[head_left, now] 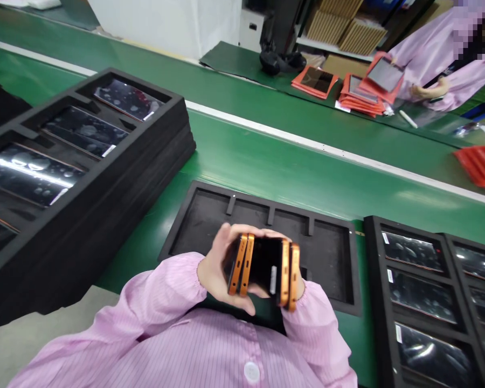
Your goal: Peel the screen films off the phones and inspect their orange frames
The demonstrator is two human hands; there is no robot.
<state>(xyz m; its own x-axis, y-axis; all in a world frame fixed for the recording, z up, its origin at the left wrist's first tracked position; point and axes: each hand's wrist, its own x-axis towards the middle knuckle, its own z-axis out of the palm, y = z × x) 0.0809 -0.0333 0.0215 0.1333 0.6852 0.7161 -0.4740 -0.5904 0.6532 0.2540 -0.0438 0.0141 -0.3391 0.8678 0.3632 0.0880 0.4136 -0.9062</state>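
My left hand (pixel 215 270) is closed around two smartphones (pixel 241 265) with orange edges, held side by side with their narrow ends towards me. My right hand (pixel 300 285), mostly hidden, is closed on two more orange-edged phones (pixel 290 274). A dark screen with a small white label faces inward between the two pairs. The hands are close together, above a black foam tray (pixel 354 269) with short dividers along its far side.
A tall stack of black foam trays (pixel 145 178) holding phones stands left. More phone-filled trays (pixel 375 291) lie right. Beyond the white strip (pixel 267 132) on the green bench are red sleeves (pixel 359 99) with dark panels, and a co-worker's hand (pixel 430 91) at far right.
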